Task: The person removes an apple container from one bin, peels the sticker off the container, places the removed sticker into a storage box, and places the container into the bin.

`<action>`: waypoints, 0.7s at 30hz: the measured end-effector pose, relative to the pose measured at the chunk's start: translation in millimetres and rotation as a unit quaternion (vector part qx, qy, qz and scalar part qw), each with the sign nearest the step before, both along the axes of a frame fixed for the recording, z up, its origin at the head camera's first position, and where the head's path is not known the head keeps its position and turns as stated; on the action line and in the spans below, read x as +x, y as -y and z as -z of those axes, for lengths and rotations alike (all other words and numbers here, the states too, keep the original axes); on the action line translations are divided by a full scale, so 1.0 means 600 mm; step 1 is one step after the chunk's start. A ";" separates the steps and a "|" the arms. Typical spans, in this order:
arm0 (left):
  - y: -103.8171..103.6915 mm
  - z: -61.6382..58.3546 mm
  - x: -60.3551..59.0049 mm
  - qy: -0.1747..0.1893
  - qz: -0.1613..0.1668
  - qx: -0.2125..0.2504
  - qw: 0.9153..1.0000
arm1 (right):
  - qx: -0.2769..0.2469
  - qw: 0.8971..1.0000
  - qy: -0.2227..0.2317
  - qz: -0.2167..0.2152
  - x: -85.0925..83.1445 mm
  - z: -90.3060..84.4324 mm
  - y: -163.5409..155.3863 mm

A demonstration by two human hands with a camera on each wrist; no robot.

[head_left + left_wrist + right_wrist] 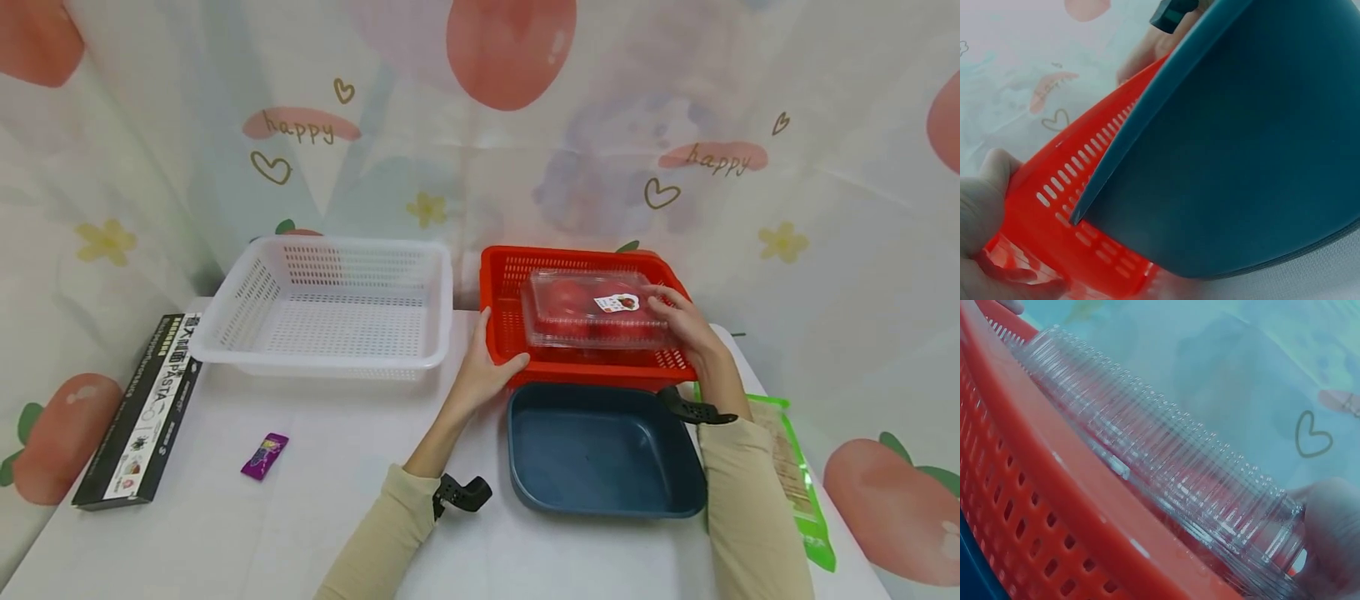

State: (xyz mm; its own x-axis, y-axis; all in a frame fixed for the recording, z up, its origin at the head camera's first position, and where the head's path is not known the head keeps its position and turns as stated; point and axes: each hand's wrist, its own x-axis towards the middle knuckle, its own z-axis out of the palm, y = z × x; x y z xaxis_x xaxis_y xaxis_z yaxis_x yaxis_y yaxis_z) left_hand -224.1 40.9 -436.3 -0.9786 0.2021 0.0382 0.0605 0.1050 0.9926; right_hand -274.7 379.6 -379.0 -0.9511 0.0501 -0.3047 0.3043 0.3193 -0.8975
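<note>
A red slotted plastic basket (592,367) stands at the back right. In it sits a clear plastic clamshell box (555,329) with round red produce inside and a white label on its lid. My right hand (682,321) holds the box by its right end; the right wrist view shows that hand (1332,534) against the ribbed wall of the clear box (1166,450). At the basket's front left corner, my left hand (486,367) grips the rim, thumb and fingers spread around it. The left wrist view has this hand (985,231) at the red corner.
A dark blue basin (600,450) stands directly in front of the red basket. To the left are a white slotted basket (322,362), a black pasta box (142,417) and a small purple packet (265,456). A green-edged bag (795,467) lies beside the right forearm. Behind hangs a printed curtain (480,167).
</note>
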 end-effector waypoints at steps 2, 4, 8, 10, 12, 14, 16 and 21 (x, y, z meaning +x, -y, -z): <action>0.000 0.000 0.001 0.002 0.001 0.000 1.000 | 0.002 1.000 -0.001 -0.001 0.002 -0.001 -0.001; 0.000 0.000 0.001 0.001 0.001 0.002 1.000 | 0.000 1.000 -0.003 -0.005 0.005 -0.002 -0.001; 0.001 0.002 0.003 -0.001 0.001 0.010 1.000 | -0.025 1.000 0.003 0.003 0.007 -0.005 0.002; 0.002 0.003 0.006 0.001 0.000 0.012 1.000 | -0.046 0.999 0.015 0.015 0.009 -0.007 0.006; 0.002 0.004 0.007 0.001 0.000 0.015 1.000 | -0.069 0.997 0.027 0.033 0.010 -0.009 0.012; 0.001 0.004 0.008 -0.003 -0.001 0.014 1.000 | -0.082 0.995 0.034 0.048 0.011 -0.011 0.016; 0.000 0.004 0.007 -0.009 0.001 0.015 1.000 | -0.083 0.994 0.035 0.060 0.012 -0.015 0.022; 0.000 0.002 0.005 -0.014 0.002 0.016 1.000 | -0.084 0.992 0.034 0.085 0.015 -0.022 0.034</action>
